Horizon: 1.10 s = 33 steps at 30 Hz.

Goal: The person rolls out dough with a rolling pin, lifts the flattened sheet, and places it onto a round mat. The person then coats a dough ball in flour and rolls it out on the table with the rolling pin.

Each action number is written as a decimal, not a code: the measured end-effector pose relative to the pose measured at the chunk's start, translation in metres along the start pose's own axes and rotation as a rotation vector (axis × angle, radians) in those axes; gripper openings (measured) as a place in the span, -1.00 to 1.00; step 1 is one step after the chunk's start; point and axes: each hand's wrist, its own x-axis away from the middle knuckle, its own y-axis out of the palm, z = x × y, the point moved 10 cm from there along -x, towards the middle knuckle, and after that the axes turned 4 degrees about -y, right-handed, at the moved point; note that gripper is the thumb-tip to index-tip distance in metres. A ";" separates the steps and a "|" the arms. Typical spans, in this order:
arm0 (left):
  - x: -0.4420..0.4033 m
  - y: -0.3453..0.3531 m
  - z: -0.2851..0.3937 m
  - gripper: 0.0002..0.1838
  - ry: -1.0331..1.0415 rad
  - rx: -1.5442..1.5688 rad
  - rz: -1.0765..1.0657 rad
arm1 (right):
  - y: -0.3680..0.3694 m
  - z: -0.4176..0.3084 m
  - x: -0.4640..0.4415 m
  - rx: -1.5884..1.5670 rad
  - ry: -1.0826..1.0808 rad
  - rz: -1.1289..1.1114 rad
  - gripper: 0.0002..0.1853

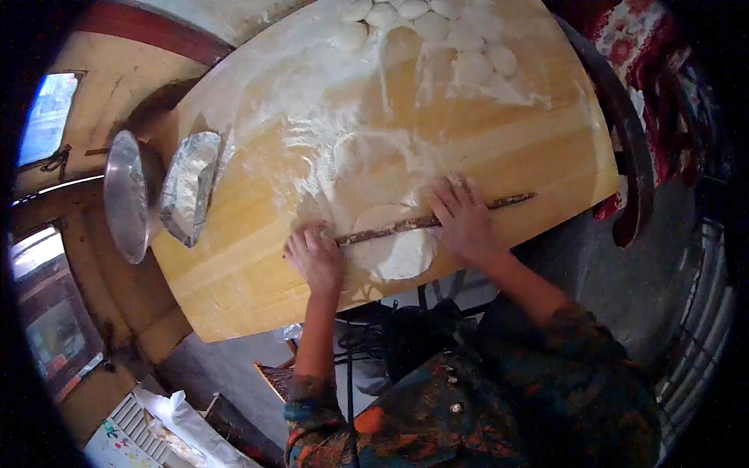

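A thin, dark rolling pin (382,232) dusted with flour lies across a flat round of dough (402,259) near the board's front edge. My left hand (316,257) is curled over the pin's left end, just left of the dough. Over the pin on the right side rests my right hand (466,222), fingers bent across it, with the pin's tapered tip sticking out beyond. The dough shows both in front of and behind the pin. Loose flour (328,156) covers the wooden board (538,148) behind my hands.
Several pale dough balls (431,26) sit at the board's far edge. On the left are a foil-like tray (189,187) of flour and a metal bowl (127,195) tipped on its side. A red patterned cloth (636,47) hangs at the right.
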 end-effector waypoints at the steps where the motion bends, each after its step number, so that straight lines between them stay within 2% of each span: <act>1: -0.005 -0.007 0.004 -0.73 0.053 -0.105 0.073 | -0.002 0.004 -0.003 -0.028 0.038 0.031 -0.39; 4: -0.058 -0.005 0.008 -0.68 -0.011 -0.105 0.163 | -0.012 0.023 -0.038 -0.048 0.098 0.105 -0.40; 7: -0.083 -0.010 0.027 -0.66 0.111 -0.055 0.153 | -0.015 0.026 -0.057 -0.137 -0.098 0.124 -0.43; 10: -0.067 -0.008 0.021 -0.69 0.100 0.096 0.050 | -0.016 0.014 -0.044 -0.125 -0.243 0.070 -0.57; 14: -0.047 -0.019 0.020 -0.74 -0.023 0.277 -0.075 | -0.014 0.020 -0.023 -0.103 -0.189 0.129 -0.65; 16: -0.043 -0.019 0.031 -0.75 0.008 0.268 -0.147 | -0.031 0.012 -0.010 -0.100 -0.145 0.165 -0.67; 20: -0.046 -0.002 0.041 -0.74 0.027 0.357 -0.266 | -0.066 0.019 -0.025 0.022 -0.195 0.382 -0.75; 23: -0.052 0.004 0.035 -0.73 0.146 0.368 -0.149 | -0.075 0.023 -0.048 0.049 -0.283 0.429 -0.74; 26: -0.058 0.014 0.025 -0.72 -0.052 0.639 -0.264 | -0.078 0.024 -0.066 0.004 -0.321 0.396 -0.74; 29: -0.072 0.004 0.020 -0.70 -0.043 0.637 -0.242 | -0.059 0.034 -0.089 -0.028 -0.264 0.242 -0.76; 30: -0.079 0.006 0.006 -0.71 -0.091 0.728 -0.179 | -0.049 0.037 -0.093 -0.034 -0.235 0.162 -0.77; 31: -0.084 -0.026 0.025 -0.69 -0.035 0.539 -0.142 | -0.042 0.035 -0.094 -0.048 -0.200 0.081 -0.77; 33: -0.083 -0.062 0.017 -0.62 0.056 0.594 0.188 | -0.074 0.041 -0.096 0.044 -0.144 0.178 -0.77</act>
